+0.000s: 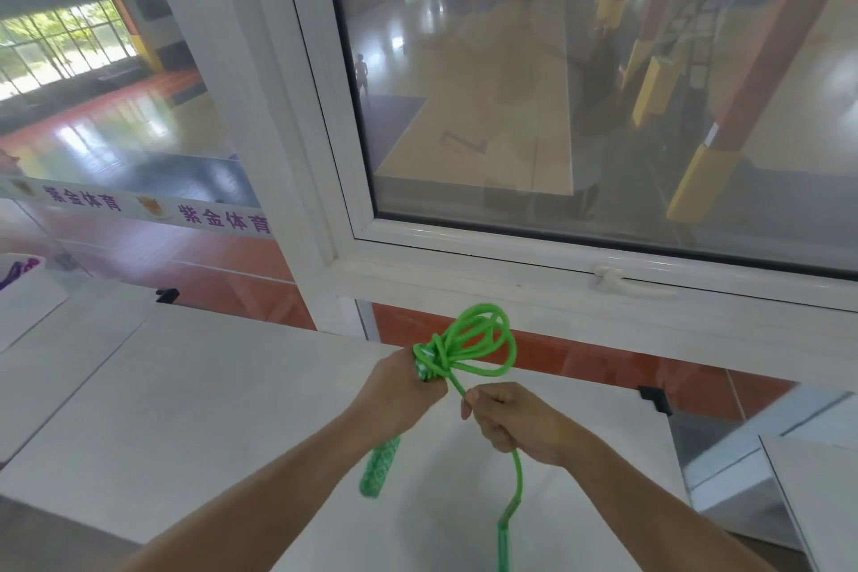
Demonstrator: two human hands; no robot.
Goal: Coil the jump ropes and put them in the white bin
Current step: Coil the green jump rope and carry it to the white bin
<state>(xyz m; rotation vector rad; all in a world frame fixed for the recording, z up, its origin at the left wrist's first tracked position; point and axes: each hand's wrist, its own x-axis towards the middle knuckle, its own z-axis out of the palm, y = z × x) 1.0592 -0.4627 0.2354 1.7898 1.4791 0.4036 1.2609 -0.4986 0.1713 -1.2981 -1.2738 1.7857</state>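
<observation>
Above the white table (pixel 195 409), both hands work one green jump rope (pixel 483 346). Left hand (pixel 401 390) is clenched around the coiled bundle and a handle; its fingers are hidden behind the back of the hand, so how they sit on the cord can't be made out. Loops of the coil stick up just past the left knuckles, wrapped with a few turns where they meet the hand. Green patterned handle (pixel 378 467) pokes out below the left wrist, angled down; its top end is hidden inside the grip.

Right hand (pixel 515 423) is fisted around the free length of cord, thumb and index pinching it just beside the left hand. Cord enters at the right fingertips (pixel 469 402) and exits under the palm; the stretch inside the fist is hidden. Below it the cord drops to a second green handle (pixel 503 546), cut off by the bottom edge.

Far left of the hands, a purple item (pixel 18 272) sits at the frame edge, mostly cropped, can't tell what it is. Beyond the fingers: white window frame (pixel 325 153), with latch (pixel 613 281); gym floor behind the glass is hazy.
</observation>
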